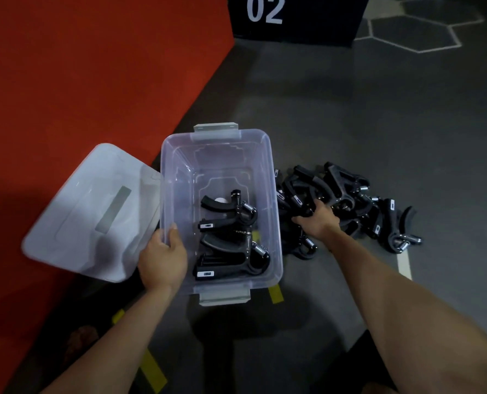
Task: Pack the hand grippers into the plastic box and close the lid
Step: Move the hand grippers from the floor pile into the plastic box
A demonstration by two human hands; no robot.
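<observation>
A clear plastic box (pixel 262 155) with grey latches stands open on the dark floor. Two black hand grippers (pixel 231 223) lie in its near half. My left hand (pixel 164 258) grips the box's left rim near the front corner. To the right of the box lies a pile of several black hand grippers (pixel 350 200). My right hand (pixel 317 220) reaches into the pile's left side, fingers closed around one black gripper. The translucent lid (pixel 94 211) lies tilted to the left of the box, partly on the red mat.
A red mat (pixel 80 81) covers the floor on the left. A black block marked "02" (pixel 293 15) stands at the far end. Yellow tape strips (pixel 275 294) and a white line (pixel 404 264) mark the grey floor.
</observation>
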